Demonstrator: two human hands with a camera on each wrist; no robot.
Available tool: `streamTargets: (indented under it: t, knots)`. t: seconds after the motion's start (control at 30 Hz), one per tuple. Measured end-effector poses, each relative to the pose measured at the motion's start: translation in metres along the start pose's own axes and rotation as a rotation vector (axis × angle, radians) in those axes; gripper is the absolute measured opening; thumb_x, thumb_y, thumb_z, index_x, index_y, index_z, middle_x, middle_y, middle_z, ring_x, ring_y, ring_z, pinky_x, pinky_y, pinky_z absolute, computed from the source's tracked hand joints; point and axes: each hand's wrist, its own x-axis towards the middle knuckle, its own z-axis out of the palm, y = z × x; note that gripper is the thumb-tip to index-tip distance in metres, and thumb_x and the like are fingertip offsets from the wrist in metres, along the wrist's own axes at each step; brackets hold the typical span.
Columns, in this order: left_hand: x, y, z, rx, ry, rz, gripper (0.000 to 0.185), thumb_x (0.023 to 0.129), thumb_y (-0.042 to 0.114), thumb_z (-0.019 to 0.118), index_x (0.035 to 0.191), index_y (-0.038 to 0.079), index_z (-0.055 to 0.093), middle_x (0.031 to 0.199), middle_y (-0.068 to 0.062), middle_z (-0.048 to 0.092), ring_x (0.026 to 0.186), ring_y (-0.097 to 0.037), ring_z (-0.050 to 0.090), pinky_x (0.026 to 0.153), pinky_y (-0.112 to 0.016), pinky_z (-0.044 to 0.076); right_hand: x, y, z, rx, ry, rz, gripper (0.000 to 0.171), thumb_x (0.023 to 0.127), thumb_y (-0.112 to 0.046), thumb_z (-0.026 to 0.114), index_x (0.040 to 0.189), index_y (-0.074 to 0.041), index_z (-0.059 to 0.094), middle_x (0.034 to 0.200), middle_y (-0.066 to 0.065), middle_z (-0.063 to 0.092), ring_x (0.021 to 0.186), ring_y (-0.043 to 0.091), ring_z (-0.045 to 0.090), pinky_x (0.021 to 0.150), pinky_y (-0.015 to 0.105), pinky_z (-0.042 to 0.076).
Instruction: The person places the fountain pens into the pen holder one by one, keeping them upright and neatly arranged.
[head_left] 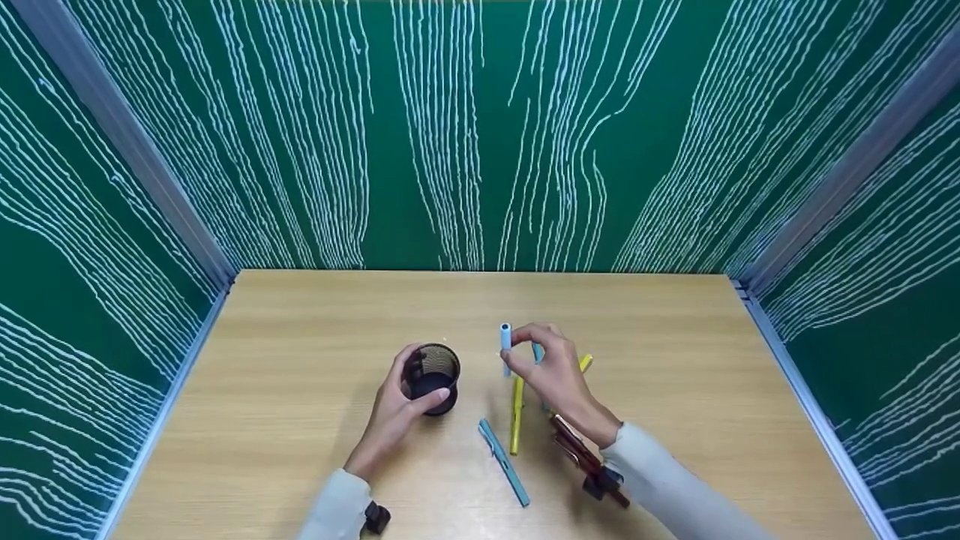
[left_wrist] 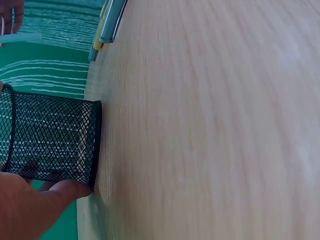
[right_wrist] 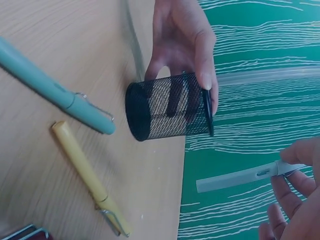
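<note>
My left hand (head_left: 394, 409) grips a black mesh pen cup (head_left: 442, 352) from its left side, thumb across the near side. The cup stands upright on the table, and its mesh wall (right_wrist: 170, 107) shows nothing inside. To the right of the cup, my right hand (head_left: 555, 371) pinches a pale blue pen (head_left: 505, 337) between thumb and fingers, held upright above the table. In the right wrist view this pen (right_wrist: 230, 180) is apart from the cup. Below the right hand lie a yellow pen (head_left: 516, 424) and a teal pen (head_left: 504, 461).
A second yellow pen (head_left: 586, 363) and another teal pen (head_left: 537, 352) are partly hidden behind the right hand. Dark red pens (head_left: 566, 442) with metal clips lie under the right wrist. Green walls (head_left: 495, 135) with white lines border the wooden table (head_left: 300, 337).
</note>
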Motion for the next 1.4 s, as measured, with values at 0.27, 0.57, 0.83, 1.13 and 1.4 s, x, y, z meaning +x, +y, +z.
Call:
streamTargets:
  t: [0.27,0.57,0.83,1.13,1.4]
  knots:
    - [-0.002,-0.001,-0.001,-0.014,-0.007,-0.003,0.088,0.088,0.016,0.093,0.163,0.014,0.047,0.156,-0.018,0.058,0.145,-0.044,0.053,0.125,-0.062,0.033,0.004,-0.01,0.011,0.039,-0.001,-0.032,0.015,0.092,-0.007,0.087,0.104,-0.016,0.083,0.108,-0.006,0.076,0.115,0.022,0.061,0.105,0.053,0.047]
    - [-0.001,-0.001,-0.001,0.06,-0.002,0.0,0.091,0.089,0.023,0.092,0.165,0.011,0.044,0.158,-0.016,0.058,0.147,-0.039,0.053,0.126,-0.061,0.032,0.009,-0.02,0.021,0.067,0.0,-0.035,0.015,0.092,-0.009,0.087,0.104,-0.017,0.083,0.109,-0.005,0.076,0.116,0.022,0.062,0.105,0.055,0.049]
    - [0.002,-0.001,-0.001,0.108,-0.006,0.023,0.09,0.087,0.027,0.093,0.163,0.014,0.048,0.156,-0.013,0.061,0.147,-0.036,0.053,0.127,-0.06,0.03,0.014,-0.029,0.032,0.081,-0.012,-0.093,0.017,0.091,-0.007,0.088,0.104,-0.015,0.082,0.107,-0.005,0.077,0.113,0.022,0.063,0.103,0.052,0.051]
    - [0.001,-0.001,-0.001,0.094,-0.006,0.007,0.093,0.088,0.027,0.092,0.166,0.011,0.044,0.159,-0.014,0.058,0.149,-0.037,0.051,0.127,-0.061,0.031,0.018,-0.03,0.044,0.074,-0.017,-0.109,0.016,0.091,-0.009,0.088,0.103,-0.018,0.082,0.106,-0.007,0.078,0.112,0.021,0.065,0.103,0.049,0.051]
    - [0.0,-0.002,-0.003,0.064,-0.013,-0.003,0.09,0.088,0.024,0.092,0.165,0.016,0.046,0.157,-0.013,0.06,0.147,-0.038,0.052,0.125,-0.059,0.031,0.017,-0.031,0.055,0.082,-0.015,-0.087,0.014,0.092,-0.009,0.087,0.102,-0.018,0.082,0.106,-0.006,0.077,0.112,0.02,0.065,0.104,0.05,0.051]
